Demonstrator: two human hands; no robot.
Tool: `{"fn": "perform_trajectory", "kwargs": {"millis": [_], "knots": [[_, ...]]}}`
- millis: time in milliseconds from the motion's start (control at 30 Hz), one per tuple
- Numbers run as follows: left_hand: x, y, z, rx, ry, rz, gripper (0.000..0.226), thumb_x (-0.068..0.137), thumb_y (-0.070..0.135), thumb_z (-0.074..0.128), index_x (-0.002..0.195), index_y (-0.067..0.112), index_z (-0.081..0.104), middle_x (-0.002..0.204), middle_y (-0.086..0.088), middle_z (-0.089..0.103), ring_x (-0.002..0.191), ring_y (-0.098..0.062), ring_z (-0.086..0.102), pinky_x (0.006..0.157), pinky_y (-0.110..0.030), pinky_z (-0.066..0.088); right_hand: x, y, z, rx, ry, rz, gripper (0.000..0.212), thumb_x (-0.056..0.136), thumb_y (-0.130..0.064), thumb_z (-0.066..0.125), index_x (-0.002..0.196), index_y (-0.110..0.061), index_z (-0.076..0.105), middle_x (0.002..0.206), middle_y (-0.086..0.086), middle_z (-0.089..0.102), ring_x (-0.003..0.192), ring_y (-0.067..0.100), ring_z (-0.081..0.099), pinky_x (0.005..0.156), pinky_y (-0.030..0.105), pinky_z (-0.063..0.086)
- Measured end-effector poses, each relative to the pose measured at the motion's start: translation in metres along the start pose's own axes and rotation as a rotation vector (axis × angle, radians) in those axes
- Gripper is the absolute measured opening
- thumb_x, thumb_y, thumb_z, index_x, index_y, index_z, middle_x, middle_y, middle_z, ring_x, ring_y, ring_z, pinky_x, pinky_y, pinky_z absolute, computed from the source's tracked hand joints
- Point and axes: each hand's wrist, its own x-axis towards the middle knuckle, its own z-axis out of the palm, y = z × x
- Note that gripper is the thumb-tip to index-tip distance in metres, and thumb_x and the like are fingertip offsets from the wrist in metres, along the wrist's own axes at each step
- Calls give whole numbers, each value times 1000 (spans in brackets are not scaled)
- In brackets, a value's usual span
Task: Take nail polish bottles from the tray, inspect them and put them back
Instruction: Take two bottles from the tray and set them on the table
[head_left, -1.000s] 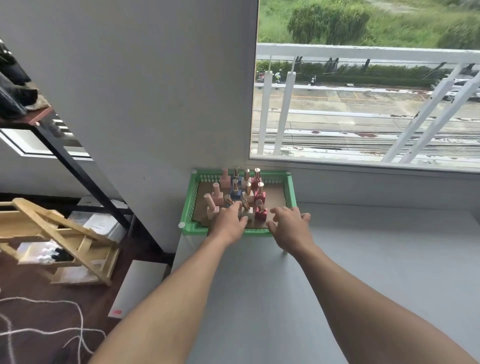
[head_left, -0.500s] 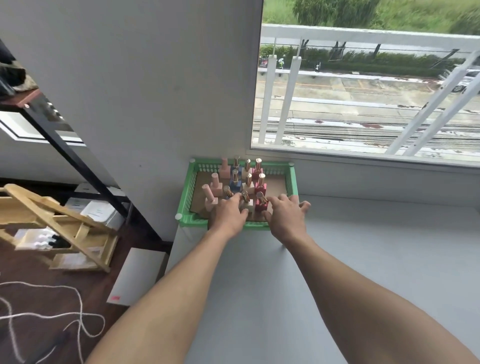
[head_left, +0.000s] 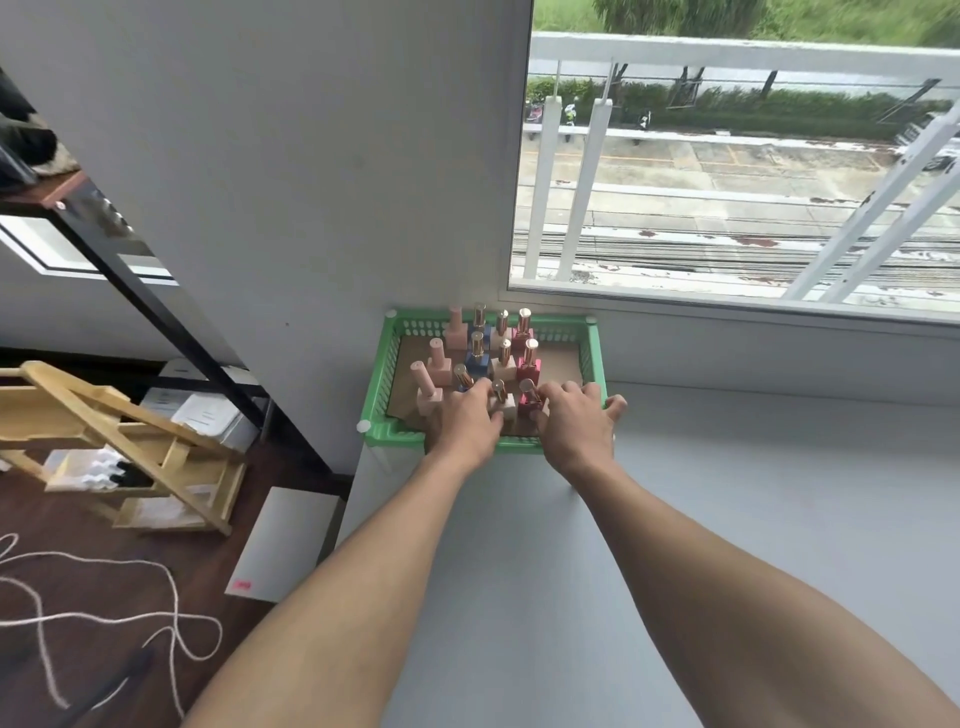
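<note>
Reaching over the tray's near rim, both hands sit among the front bottles. The left hand has its fingers curled by a blue bottle; whether they grip it I cannot tell. The right hand spreads loosely beside a red bottle, fingers apart, holding nothing clearly. The green tray sits at the counter's far left corner, against the wall and just below the window; bare counter stretches to the right. The nail polish bottles stand upright in rows, pink, blue, cream and red, gold caps pointing up.
</note>
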Motion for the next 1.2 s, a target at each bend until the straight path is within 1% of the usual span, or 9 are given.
{"fn": "perform_trajectory", "kwargs": {"millis": [100,333,467,567,667,767,967,1100,1200], "knots": [[0,-3,4,15,-15,33,11,93,28,58,101,21,56,89,-5,72,96,-32,64,82,-35,38,-2,2,-3,13,-5,-1,20,97,-28,48,115,-28,58,113,-3,59,116,25,44,99,49,22],[-9,0,-2,-18,-1,70,14,95,31,58,102,19,56,83,-6,71,91,-32,65,72,-31,33,-13,9,-14,71,27,19,15,98,-28,46,104,-27,59,110,-5,62,113,22,48,103,51,19],[-13,-3,-7,-54,-18,66,24,96,29,57,116,16,56,85,-5,70,91,-31,66,70,-31,38,-17,14,-21,101,32,35,15,98,-26,46,105,-27,60,110,-5,65,114,23,47,104,52,17],[-21,11,-16,-34,1,116,17,96,30,56,107,18,57,83,-4,70,97,-33,66,82,-38,42,-26,23,-34,163,69,58,17,97,-26,48,108,-28,61,111,-7,66,114,22,48,105,53,17],[-29,28,-26,-2,37,125,24,97,33,54,119,23,56,94,-9,73,112,-40,58,92,-48,45,-39,34,-46,208,106,62,19,96,-27,49,110,-31,61,112,-8,66,114,21,49,106,53,17],[-36,44,-29,-41,20,164,22,96,32,53,117,24,54,97,-7,73,96,-34,66,78,-42,53,-52,48,-58,199,121,75,18,97,-32,48,110,-32,61,109,-9,65,114,21,49,104,52,18],[-60,86,-20,-90,17,246,8,95,31,57,92,26,51,95,3,64,90,-30,65,63,-31,40,-84,91,-80,205,167,119,18,98,-28,47,108,-34,60,107,-8,65,111,21,50,103,51,19],[-83,118,1,-74,3,279,20,95,35,54,112,23,57,109,-2,62,97,-31,63,79,-41,52,-111,130,-87,209,177,158,17,98,-31,47,110,-34,59,109,-12,66,113,19,50,105,50,19],[-102,141,21,-30,-41,320,24,96,36,51,115,22,55,110,-3,58,97,-33,62,78,-41,51,-132,157,-89,229,187,200,17,98,-29,48,110,-34,59,109,-11,67,112,19,53,103,50,21]]}}
